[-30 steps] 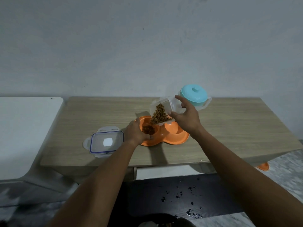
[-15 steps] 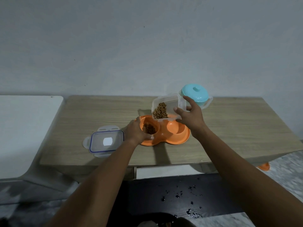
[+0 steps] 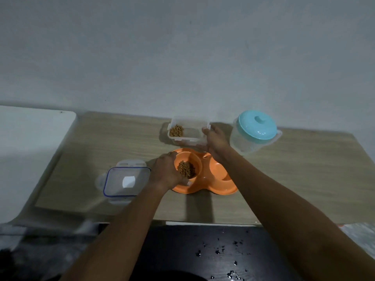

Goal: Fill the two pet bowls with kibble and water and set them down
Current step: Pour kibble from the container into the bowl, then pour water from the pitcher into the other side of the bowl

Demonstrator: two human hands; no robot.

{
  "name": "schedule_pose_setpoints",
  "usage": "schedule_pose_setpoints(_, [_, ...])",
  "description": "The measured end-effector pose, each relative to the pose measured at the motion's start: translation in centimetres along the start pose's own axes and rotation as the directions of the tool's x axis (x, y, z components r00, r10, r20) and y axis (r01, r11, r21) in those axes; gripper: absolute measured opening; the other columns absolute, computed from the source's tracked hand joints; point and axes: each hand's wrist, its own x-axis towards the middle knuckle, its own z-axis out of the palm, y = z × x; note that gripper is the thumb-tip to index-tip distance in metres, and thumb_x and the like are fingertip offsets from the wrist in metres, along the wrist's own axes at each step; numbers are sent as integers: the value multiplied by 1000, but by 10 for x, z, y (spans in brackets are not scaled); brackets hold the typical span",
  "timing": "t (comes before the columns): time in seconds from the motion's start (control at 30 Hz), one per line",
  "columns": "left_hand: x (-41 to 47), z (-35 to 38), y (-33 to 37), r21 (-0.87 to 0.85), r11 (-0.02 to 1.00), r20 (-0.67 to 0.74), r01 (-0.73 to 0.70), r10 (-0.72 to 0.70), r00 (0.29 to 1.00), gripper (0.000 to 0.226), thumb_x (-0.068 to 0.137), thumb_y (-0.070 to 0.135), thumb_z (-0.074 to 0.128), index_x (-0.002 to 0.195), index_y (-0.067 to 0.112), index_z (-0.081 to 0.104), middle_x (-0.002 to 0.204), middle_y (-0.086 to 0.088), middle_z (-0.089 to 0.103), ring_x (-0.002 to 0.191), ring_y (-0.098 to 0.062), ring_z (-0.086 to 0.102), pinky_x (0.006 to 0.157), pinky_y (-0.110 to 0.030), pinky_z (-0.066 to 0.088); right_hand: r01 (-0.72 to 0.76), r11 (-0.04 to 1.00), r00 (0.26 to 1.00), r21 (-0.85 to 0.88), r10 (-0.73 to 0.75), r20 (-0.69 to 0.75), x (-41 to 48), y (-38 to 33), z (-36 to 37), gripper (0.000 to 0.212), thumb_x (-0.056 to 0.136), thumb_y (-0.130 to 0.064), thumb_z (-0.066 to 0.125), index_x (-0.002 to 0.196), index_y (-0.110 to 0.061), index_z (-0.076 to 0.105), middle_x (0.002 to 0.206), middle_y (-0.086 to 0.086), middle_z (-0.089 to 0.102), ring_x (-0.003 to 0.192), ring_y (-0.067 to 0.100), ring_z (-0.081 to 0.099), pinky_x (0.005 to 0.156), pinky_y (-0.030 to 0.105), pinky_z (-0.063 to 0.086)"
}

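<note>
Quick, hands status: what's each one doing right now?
Left hand: closed on the rim of the orange double bowl, beside the kibble-filled side.
Right hand: gripping the clear kibble container on the table.

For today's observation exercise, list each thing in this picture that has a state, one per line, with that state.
Kibble container: open, upright on the table, partly full, right hand on its side.
Container lid: off, flat on the table.
Left bowl: holds kibble, left hand on its rim.
Right bowl: no kibble.
Jug: lid on.
</note>
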Motion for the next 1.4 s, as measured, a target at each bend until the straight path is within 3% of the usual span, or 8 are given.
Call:
schedule_pose_setpoints(0.13, [3, 4, -5, 9, 1000, -19, -7, 7, 1000, 114, 38, 55, 92, 139, 21, 51, 131, -4, 62, 116, -23, 58, 92, -34, 49, -70, 997, 997, 36, 68, 40, 23, 6, 12, 55, 97, -25, 59, 149, -16, 45, 148, 17, 50, 127, 42, 56, 85, 59, 60])
schedule_pose_setpoints(0.4, [1, 2, 0, 47, 999, -14, 21, -20, 1000, 115, 41, 53, 93, 142, 20, 48, 136, -4, 59, 122, -24, 56, 94, -37, 46, 24, 995, 998, -99, -30, -57, 25, 13, 16, 40, 103, -25, 57, 138, -7, 59, 112, 11, 71, 110, 34, 67, 96, 53, 57])
schedule_pose_setpoints(0.63, [1, 1, 10, 103, 992, 36, 78, -82, 996, 118, 47, 49, 93, 147, 19, 39, 140, -6, 55, 125, -26, 53, 93, -36, 43, 210, 927, 967, -309, -244, -76, -22, 6, -3, 61, 99, -32, 62, 153, -11, 42, 151, 11, 52, 136, 28, 50, 112, 47, 45])
schedule_pose_setpoints(0.8, [2, -1, 20, 178, 975, 88, 130, -147, 985, 112, 44, 50, 93, 140, 19, 42, 130, -6, 59, 117, -27, 57, 79, -33, 40, 375, 828, 903, -417, -428, -37, -63, 8, -36, 48, 100, -24, 62, 146, -16, 52, 143, 8, 59, 131, 22, 55, 103, 33, 46])
schedule_pose_setpoints(0.9, [0, 1, 27, 232, 962, 103, 142, -170, 980, 134, 41, 55, 90, 152, 17, 26, 147, -8, 45, 132, -30, 47, 96, -43, 47, 428, 778, 855, -460, -513, -72, -76, 11, -57, 42, 97, -27, 63, 138, -19, 59, 137, 5, 64, 125, 20, 59, 105, 43, 49])
schedule_pose_setpoints(1.0, [-6, 8, 39, 221, 962, 107, 158, -185, 977, 144, 44, 60, 88, 158, 23, 8, 161, -9, 21, 146, -33, 25, 111, -51, 36, 454, 762, 810, -462, -569, -142, -87, 9, -79, 40, 96, -28, 64, 135, -19, 61, 136, 2, 64, 119, 19, 60, 102, 44, 51])
schedule_pose_setpoints(1.27, [-14, 38, 74, 200, 964, 108, 175, -199, 974, 138, 53, 42, 92, 158, 23, 4, 162, -12, 11, 148, -34, 16, 114, -49, 32, 474, 730, 667, -493, -663, -340, -88, -22, -142, 33, 97, -31, 61, 127, -19, 67, 130, 1, 63, 121, 18, 58, 103, 38, 48])
schedule_pose_setpoints(1.4, [-14, 49, 93, 217, 964, 119, 154, -182, 976, 136, 56, 38, 93, 158, 16, 6, 161, -16, 16, 147, -34, 22, 111, -43, 34, 354, 745, 757, -565, -583, -295, -67, -48, -171, 44, 101, -40, 50, 139, -18, 58, 144, 9, 54, 132, 26, 52, 109, 40, 43])
